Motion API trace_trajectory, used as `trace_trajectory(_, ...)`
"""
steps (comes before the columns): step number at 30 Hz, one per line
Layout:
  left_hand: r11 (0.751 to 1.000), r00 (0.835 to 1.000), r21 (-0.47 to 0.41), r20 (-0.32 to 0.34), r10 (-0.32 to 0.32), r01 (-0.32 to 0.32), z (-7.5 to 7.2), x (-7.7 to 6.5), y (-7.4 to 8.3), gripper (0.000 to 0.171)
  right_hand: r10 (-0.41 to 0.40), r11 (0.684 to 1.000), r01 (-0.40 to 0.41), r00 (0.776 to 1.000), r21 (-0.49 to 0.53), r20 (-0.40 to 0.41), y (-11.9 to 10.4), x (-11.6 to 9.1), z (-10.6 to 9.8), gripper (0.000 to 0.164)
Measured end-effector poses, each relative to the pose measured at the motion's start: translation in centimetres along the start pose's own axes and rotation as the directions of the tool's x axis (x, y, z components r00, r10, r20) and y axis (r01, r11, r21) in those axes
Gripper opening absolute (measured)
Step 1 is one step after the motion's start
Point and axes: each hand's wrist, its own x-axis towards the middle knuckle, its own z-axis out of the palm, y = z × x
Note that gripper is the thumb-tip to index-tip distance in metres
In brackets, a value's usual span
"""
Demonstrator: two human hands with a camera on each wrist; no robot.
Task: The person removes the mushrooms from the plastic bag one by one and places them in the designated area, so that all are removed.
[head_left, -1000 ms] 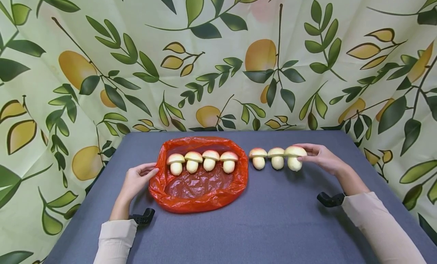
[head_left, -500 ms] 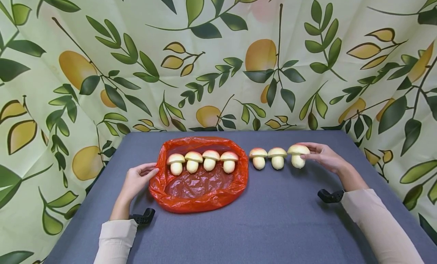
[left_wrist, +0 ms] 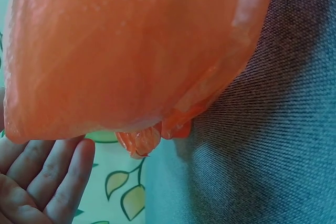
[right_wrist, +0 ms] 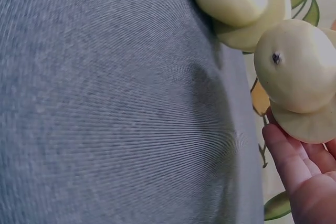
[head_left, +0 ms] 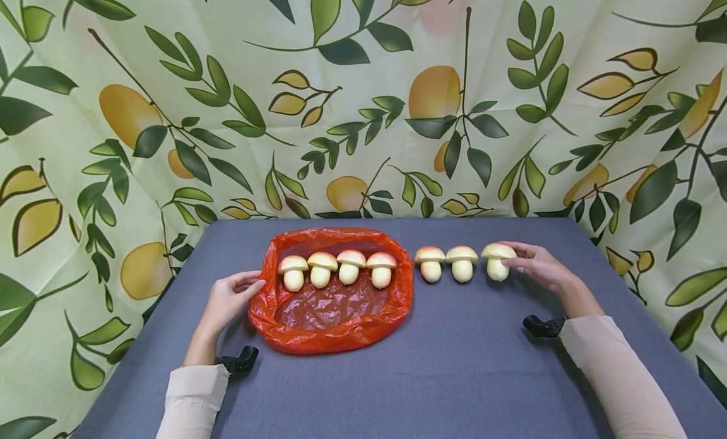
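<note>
Your right grip [head_left: 536,266] is pinching the end mushroom [head_left: 496,264], right of two others [head_left: 430,273]; your left grip [head_left: 226,299] is pinching the bag's left rim [head_left: 262,311]. Holding only one side, you're risking a slip.

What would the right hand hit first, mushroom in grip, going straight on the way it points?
The held mushroom leads the right hand, so probably the next mushroom to its left; depth is unclear, so it might pass just behind.
</note>
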Motion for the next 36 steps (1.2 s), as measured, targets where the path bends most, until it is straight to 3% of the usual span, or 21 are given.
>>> trace_trajectory(6, 1.000, 1.000, -0.010, 0.009, 0.001, -0.001, 0.0, 0.0, 0.2, 0.039, -0.038, 0.998, 0.037, 0.999, 0.040, 0.009, 0.6, 0.3, 0.1, 0.040)
trace_trajectory(11, 1.000, 1.000, -0.015, 0.012, -0.003, 0.003, -0.1, -0.1, 0.3, 0.040, -0.012, 1.000, 0.012, 1.000, 0.002, 0.010, 0.8, 0.5, 0.0, 0.058)
trace_trajectory(16, 1.000, 1.000, -0.014, 0.011, 0.000, 0.001, -0.1, -0.1, 0.3, 0.039, 0.015, 1.000, -0.015, 1.000, 0.007, 0.012, 1.1, 0.9, -0.1, 0.052)
trace_trajectory(20, 1.000, 1.000, -0.010, 0.007, -0.006, 0.006, -0.1, -0.1, 0.2, 0.039, 0.021, 1.000, -0.022, 1.000, 0.018, 0.021, 1.3, 1.2, -0.2, 0.061)
trace_trajectory(36, 1.000, 1.000, 0.005, 0.003, -0.013, 0.013, 0.0, -0.1, 0.3, 0.039, 0.076, 0.992, -0.072, 0.996, -0.103, 0.043, 1.3, 2.2, -0.1, 0.069)
